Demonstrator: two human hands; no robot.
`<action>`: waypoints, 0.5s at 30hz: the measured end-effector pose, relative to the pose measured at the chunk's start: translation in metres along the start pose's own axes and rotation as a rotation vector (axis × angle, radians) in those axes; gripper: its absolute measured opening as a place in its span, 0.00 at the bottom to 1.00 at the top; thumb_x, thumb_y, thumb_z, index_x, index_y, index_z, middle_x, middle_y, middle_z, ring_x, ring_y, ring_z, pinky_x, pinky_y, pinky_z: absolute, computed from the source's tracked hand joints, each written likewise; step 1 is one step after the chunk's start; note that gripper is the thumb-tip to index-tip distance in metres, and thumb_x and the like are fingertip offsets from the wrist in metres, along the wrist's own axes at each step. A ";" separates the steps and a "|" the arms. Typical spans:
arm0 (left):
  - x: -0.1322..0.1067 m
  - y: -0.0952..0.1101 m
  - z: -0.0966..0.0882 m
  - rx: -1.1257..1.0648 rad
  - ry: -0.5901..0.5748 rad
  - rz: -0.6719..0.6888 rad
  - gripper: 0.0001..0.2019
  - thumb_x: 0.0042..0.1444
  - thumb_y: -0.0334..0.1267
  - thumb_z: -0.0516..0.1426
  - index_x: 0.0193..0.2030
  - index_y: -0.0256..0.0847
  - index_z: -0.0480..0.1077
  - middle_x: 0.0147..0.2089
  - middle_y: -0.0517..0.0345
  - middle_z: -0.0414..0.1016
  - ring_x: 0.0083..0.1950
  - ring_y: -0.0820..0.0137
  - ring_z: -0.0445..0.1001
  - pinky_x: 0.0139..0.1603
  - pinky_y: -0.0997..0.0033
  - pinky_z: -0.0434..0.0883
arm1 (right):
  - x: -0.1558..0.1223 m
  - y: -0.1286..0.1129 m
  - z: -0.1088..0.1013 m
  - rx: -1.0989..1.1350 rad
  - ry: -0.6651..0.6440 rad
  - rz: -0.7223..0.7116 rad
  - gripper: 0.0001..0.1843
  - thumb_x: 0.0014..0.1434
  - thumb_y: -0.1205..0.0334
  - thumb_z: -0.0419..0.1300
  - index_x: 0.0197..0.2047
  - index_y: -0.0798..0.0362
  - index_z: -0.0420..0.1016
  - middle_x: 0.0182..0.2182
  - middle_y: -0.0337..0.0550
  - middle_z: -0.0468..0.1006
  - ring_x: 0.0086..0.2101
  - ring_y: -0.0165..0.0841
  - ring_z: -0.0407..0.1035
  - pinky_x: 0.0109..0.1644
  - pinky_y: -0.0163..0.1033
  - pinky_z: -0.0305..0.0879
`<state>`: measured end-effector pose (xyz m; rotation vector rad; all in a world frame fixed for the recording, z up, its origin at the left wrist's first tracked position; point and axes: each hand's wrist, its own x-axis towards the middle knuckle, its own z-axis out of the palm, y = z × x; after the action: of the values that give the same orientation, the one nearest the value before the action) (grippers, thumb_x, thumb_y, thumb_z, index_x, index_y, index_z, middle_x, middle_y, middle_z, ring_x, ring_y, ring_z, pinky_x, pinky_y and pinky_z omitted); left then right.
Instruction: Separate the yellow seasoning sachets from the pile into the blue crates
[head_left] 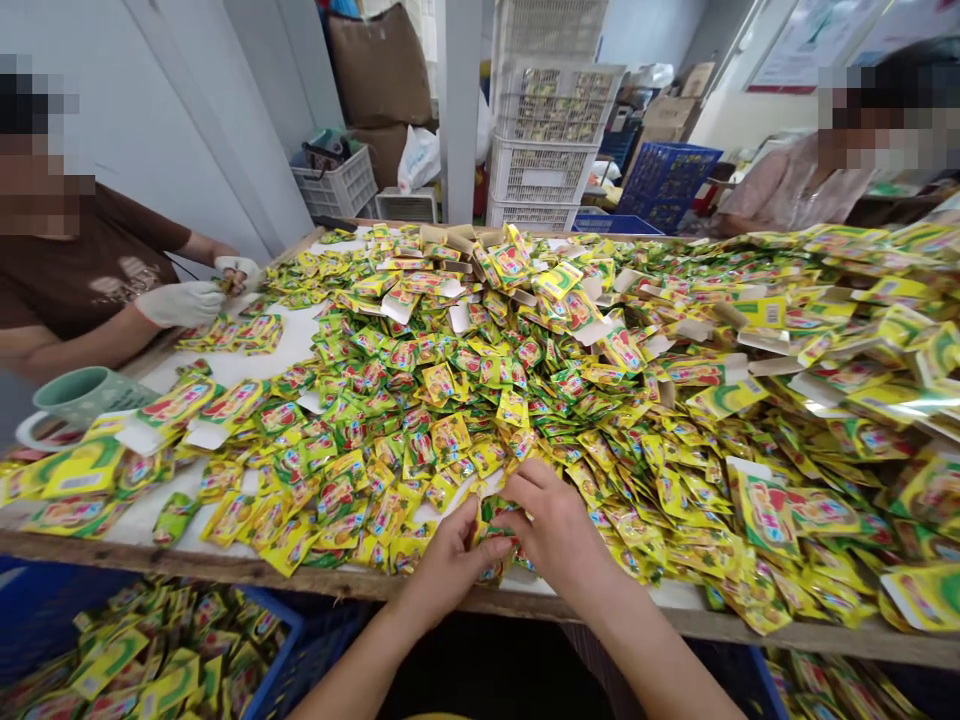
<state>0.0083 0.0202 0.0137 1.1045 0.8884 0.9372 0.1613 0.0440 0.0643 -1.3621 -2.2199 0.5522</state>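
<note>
My left hand [454,555] and my right hand [561,522] meet at the near edge of the table, fingers curled and closed. Between them are small green and yellow printed packets [495,512], partly hidden by my fingers. How many I hold cannot be made out. Around both hands spreads a large heap of similar small sealed packets [450,432], green and yellow with red fruit prints. Flattish yellow cartons with open flaps [766,512] lie on the heap to the right, and more cartons [82,475] lie at the left.
A green mug [94,392] stands at the table's left edge. Across the left corner, a co-worker in white gloves [180,303] handles packets; another person sits far right. Below the table, a blue crate [289,635] holds filled cartons. White crates [544,170] are stacked behind.
</note>
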 end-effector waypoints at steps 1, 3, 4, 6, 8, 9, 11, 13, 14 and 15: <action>-0.001 0.000 -0.001 -0.028 0.012 -0.004 0.16 0.51 0.40 0.63 0.45 0.38 0.69 0.41 0.57 0.74 0.46 0.65 0.69 0.49 0.69 0.66 | -0.001 -0.001 0.000 0.009 -0.005 -0.040 0.05 0.56 0.72 0.62 0.31 0.53 0.74 0.31 0.41 0.70 0.36 0.34 0.64 0.40 0.38 0.61; -0.003 -0.001 -0.003 -0.062 0.035 -0.014 0.17 0.51 0.40 0.63 0.48 0.38 0.70 0.43 0.56 0.75 0.47 0.64 0.70 0.50 0.68 0.66 | -0.002 -0.004 -0.003 0.024 -0.032 -0.112 0.03 0.58 0.67 0.62 0.34 0.52 0.77 0.34 0.44 0.72 0.40 0.37 0.63 0.44 0.41 0.62; -0.004 -0.001 -0.004 -0.056 0.042 -0.014 0.18 0.51 0.39 0.63 0.48 0.38 0.70 0.44 0.56 0.76 0.48 0.63 0.71 0.51 0.67 0.66 | -0.003 -0.006 -0.004 0.019 -0.046 -0.139 0.04 0.59 0.65 0.61 0.37 0.51 0.78 0.38 0.46 0.73 0.44 0.38 0.63 0.47 0.44 0.62; -0.005 -0.002 -0.006 -0.013 0.053 0.008 0.17 0.51 0.37 0.62 0.49 0.39 0.71 0.46 0.55 0.77 0.50 0.61 0.71 0.54 0.66 0.65 | -0.004 -0.012 -0.007 -0.019 -0.073 -0.162 0.08 0.59 0.62 0.61 0.42 0.49 0.78 0.47 0.48 0.71 0.52 0.43 0.58 0.54 0.50 0.59; -0.007 -0.003 -0.009 0.038 0.065 0.030 0.19 0.51 0.33 0.61 0.51 0.40 0.71 0.51 0.55 0.76 0.54 0.61 0.69 0.58 0.65 0.63 | -0.006 -0.018 -0.008 -0.058 -0.123 -0.157 0.09 0.58 0.59 0.63 0.42 0.48 0.79 0.51 0.49 0.69 0.58 0.46 0.53 0.58 0.55 0.55; -0.007 -0.004 -0.010 0.057 0.072 0.036 0.20 0.51 0.32 0.61 0.52 0.41 0.71 0.53 0.55 0.75 0.55 0.61 0.69 0.59 0.64 0.62 | -0.007 -0.020 -0.006 -0.069 -0.154 -0.152 0.09 0.57 0.57 0.63 0.41 0.49 0.79 0.51 0.49 0.70 0.59 0.47 0.51 0.59 0.55 0.54; -0.008 -0.006 -0.012 0.078 0.069 0.039 0.22 0.50 0.30 0.60 0.53 0.43 0.70 0.56 0.56 0.74 0.57 0.61 0.68 0.61 0.64 0.60 | -0.008 -0.022 -0.002 -0.082 -0.198 -0.134 0.08 0.56 0.56 0.64 0.36 0.50 0.79 0.51 0.48 0.70 0.59 0.47 0.51 0.59 0.54 0.54; -0.009 -0.009 -0.013 0.096 0.051 0.041 0.23 0.48 0.29 0.61 0.53 0.43 0.71 0.55 0.57 0.74 0.56 0.61 0.69 0.60 0.64 0.61 | -0.008 -0.020 0.003 -0.062 -0.222 -0.128 0.07 0.55 0.57 0.65 0.33 0.51 0.78 0.49 0.47 0.71 0.57 0.45 0.55 0.58 0.52 0.56; -0.010 -0.011 -0.014 0.102 0.043 0.044 0.23 0.47 0.28 0.62 0.52 0.43 0.71 0.54 0.57 0.75 0.55 0.61 0.69 0.59 0.65 0.63 | -0.009 -0.017 0.006 -0.033 -0.226 -0.131 0.06 0.54 0.58 0.66 0.32 0.51 0.78 0.48 0.46 0.72 0.55 0.44 0.57 0.56 0.51 0.58; -0.010 -0.012 -0.014 0.107 0.037 0.044 0.23 0.47 0.29 0.62 0.52 0.43 0.71 0.52 0.57 0.75 0.54 0.61 0.70 0.57 0.65 0.64 | -0.009 -0.015 0.008 0.007 -0.214 -0.134 0.04 0.54 0.60 0.66 0.32 0.51 0.78 0.46 0.45 0.72 0.53 0.43 0.59 0.55 0.50 0.59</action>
<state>-0.0065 0.0133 0.0001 1.2052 0.9567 0.9578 0.1493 0.0290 0.0645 -1.1877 -2.4545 0.6839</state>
